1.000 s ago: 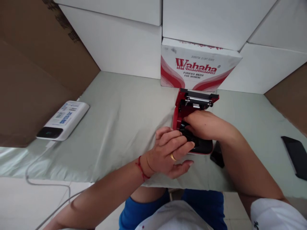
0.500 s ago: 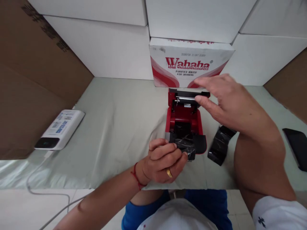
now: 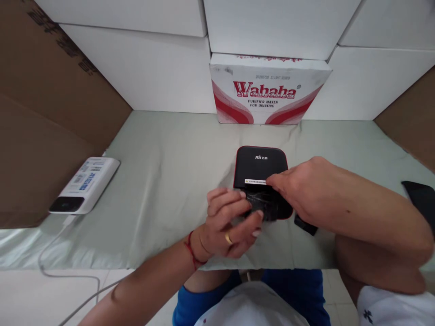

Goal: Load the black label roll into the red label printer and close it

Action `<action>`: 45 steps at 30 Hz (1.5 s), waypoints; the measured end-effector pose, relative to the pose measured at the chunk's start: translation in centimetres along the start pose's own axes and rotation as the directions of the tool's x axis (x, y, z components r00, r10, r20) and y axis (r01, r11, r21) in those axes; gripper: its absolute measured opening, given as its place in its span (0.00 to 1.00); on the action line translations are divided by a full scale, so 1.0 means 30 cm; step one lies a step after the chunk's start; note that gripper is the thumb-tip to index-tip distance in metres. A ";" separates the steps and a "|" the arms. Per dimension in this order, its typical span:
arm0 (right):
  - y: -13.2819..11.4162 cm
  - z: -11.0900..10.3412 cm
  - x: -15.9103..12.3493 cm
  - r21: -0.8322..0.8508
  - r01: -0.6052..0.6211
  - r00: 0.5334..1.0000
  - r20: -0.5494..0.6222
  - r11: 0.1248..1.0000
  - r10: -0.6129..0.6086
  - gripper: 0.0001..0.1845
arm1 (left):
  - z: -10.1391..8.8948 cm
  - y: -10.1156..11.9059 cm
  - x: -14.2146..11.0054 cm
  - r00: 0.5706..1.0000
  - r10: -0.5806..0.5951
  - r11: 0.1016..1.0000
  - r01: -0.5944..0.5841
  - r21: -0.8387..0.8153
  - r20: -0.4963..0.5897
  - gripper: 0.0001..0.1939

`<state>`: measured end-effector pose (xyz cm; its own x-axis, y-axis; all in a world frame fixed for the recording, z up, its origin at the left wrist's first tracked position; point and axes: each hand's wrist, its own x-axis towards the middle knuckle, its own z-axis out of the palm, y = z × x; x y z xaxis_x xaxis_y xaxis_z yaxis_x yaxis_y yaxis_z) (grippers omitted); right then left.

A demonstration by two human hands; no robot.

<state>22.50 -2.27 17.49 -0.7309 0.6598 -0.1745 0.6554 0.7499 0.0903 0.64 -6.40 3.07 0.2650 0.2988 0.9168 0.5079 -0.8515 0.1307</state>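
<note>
A small black printer [image 3: 260,158] with a red edge lies on the cloth, its lid down and a white label strip along the lid's front edge. My right hand [image 3: 309,190] has its fingers bent together, the tips on that front edge. A crinkled, glossy black strip [image 3: 263,201] comes out from under the lid over the printer's front. My left hand [image 3: 231,222], slightly blurred, holds the strip's left side with its fingers. Another black glossy piece [image 3: 306,225] lies to the right, mostly covered by my right hand.
A Wahaha water carton [image 3: 268,90] stands at the back against white boxes [image 3: 136,68]. On the left lies a white power bank [image 3: 84,185] with a cable. A black phone-like object [image 3: 419,199] sits at the far right. Brown cardboard [image 3: 41,136] walls the left side.
The printer's lid, raised before with its red inside showing, has come down. My right hand moved from the raised lid down to its front edge. My left hand stays at the black strip.
</note>
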 end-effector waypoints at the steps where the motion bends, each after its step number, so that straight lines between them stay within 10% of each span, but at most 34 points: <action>1: -0.003 0.005 0.002 -0.022 0.017 1.000 -0.004 1.000 -0.017 0.13 | -0.003 -0.018 0.001 0.998 -0.062 0.997 0.062 -0.040 0.018 0.16; 5: 0.004 0.011 0.007 0.004 0.032 0.997 0.065 0.999 -0.032 0.14 | -0.003 -0.079 0.002 0.934 -0.340 0.919 0.354 -0.172 0.110 0.24; 11: 0.005 0.006 0.009 -0.041 0.076 0.997 0.002 0.996 -0.076 0.14 | 0.006 -0.098 0.013 0.864 -0.492 0.797 0.495 -0.347 0.105 0.21; 17: 0.032 0.020 0.021 0.004 0.051 0.998 0.044 0.999 -0.051 0.09 | -0.001 -0.119 0.001 0.855 -0.484 0.771 0.517 -0.371 0.187 0.17; 31: -0.035 0.038 -0.016 0.101 0.057 0.990 -0.137 0.993 -0.043 0.05 | 0.079 -0.198 -0.027 0.577 -0.561 0.060 0.743 -0.666 0.594 0.61; 45: -0.005 -0.017 0.017 0.072 -0.130 0.990 -0.042 0.989 0.133 0.09 | 0.077 -0.176 -0.047 0.504 -0.582 -0.044 0.764 -0.643 0.638 0.57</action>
<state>21.93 -2.02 17.87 -0.6444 0.7553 -0.1192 0.7569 0.6522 0.0411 -0.52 -1.33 0.23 0.3614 0.9211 0.1450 -0.3469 -0.0116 0.9378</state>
